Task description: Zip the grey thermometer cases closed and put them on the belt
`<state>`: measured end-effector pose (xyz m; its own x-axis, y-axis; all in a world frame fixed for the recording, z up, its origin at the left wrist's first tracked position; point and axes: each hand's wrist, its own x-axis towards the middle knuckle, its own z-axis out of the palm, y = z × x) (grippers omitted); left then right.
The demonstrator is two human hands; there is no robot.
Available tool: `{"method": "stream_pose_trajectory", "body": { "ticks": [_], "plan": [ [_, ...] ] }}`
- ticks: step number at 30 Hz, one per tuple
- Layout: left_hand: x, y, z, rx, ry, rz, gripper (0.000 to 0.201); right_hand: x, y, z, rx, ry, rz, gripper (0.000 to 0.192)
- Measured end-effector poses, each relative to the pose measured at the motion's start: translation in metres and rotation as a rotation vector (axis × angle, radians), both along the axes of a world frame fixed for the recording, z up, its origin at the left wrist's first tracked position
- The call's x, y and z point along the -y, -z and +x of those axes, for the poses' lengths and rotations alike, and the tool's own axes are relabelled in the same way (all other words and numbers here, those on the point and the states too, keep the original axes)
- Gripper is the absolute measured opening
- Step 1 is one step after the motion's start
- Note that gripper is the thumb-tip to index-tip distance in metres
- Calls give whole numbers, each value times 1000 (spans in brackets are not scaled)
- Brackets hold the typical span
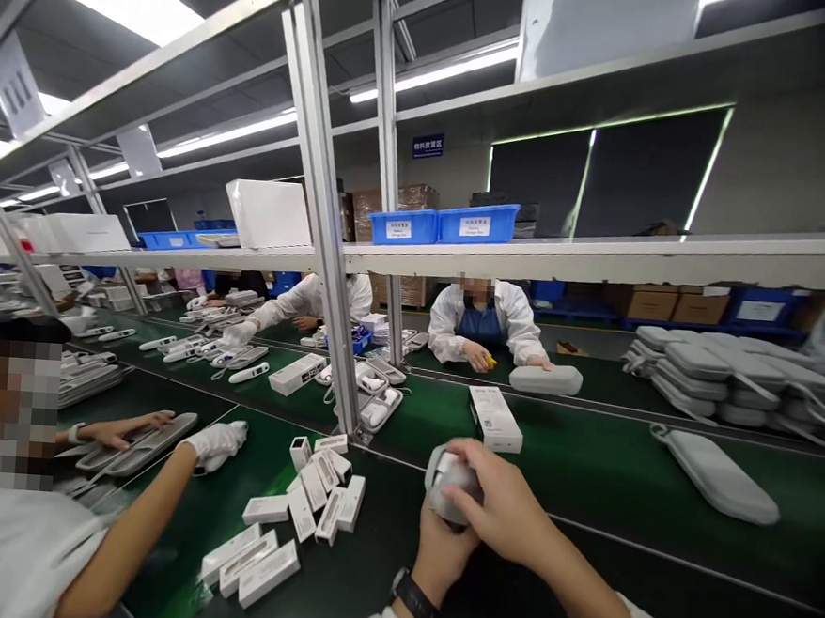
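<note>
Both my hands hold one small grey case (447, 481) above the green conveyor belt (585, 472). My right hand (504, 504) wraps over its top and right side. My left hand (442, 551), with a black watch on the wrist, grips it from below. The case is mostly covered by my fingers. Several small white boxes (321, 496) lie on the belt just left of my hands. A longer white box (495, 418) lies beyond them.
A grey oblong case (718, 473) lies to the right, with a stack of similar cases (725, 378) behind. A co-worker's gloved hand (217, 444) reaches in at left. Other people in white coats sit across the belt. A metal post (330, 275) stands ahead.
</note>
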<state>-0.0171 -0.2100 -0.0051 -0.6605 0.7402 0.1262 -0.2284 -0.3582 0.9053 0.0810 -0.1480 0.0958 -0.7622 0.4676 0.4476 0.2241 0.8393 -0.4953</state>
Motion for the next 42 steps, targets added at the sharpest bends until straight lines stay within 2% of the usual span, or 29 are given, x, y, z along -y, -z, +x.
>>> {"method": "stream_pose_trajectory", "body": {
  "ticks": [2, 3, 5, 7, 9, 12, 15, 21, 28, 35, 39, 42],
  "plan": [
    [0, 3, 1, 74, 29, 57, 51, -6, 0, 7, -172, -23, -51, 54],
    [-1, 4, 0, 135, 28, 97, 48, -8, 3, 10, -260, -5, -55, 56],
    [-3, 5, -6, 341, -34, 140, 45, -12, 17, 15, -414, 97, -71, 45],
    [-5, 2, -15, 518, -82, 137, 43, -12, 41, 16, -513, 233, -156, 31],
    [-6, -2, -25, 616, -124, 108, 38, -10, 71, 14, -515, 295, -315, 24],
    [-7, -4, -32, 646, -148, 105, 33, -3, 113, 6, -374, 172, -535, 23],
    [-7, -2, -29, 608, -144, 143, 33, 3, 135, -5, -296, 102, -613, 22],
    [-11, 7, -19, 551, -146, 152, 34, 7, 140, -14, -398, 142, -725, 31],
    [-13, 10, -15, 525, -131, 141, 38, 3, 141, -12, -404, 289, -612, 27],
    [-12, 7, -12, 489, -142, 146, 41, 4, 137, -10, -344, 317, -450, 20],
    [-13, 7, -4, 408, -189, 142, 44, 1, 140, -10, -335, 334, -466, 30],
    [-13, 6, -1, 367, -232, 132, 45, 1, 141, -8, -277, 328, -342, 32]
  ]
}}
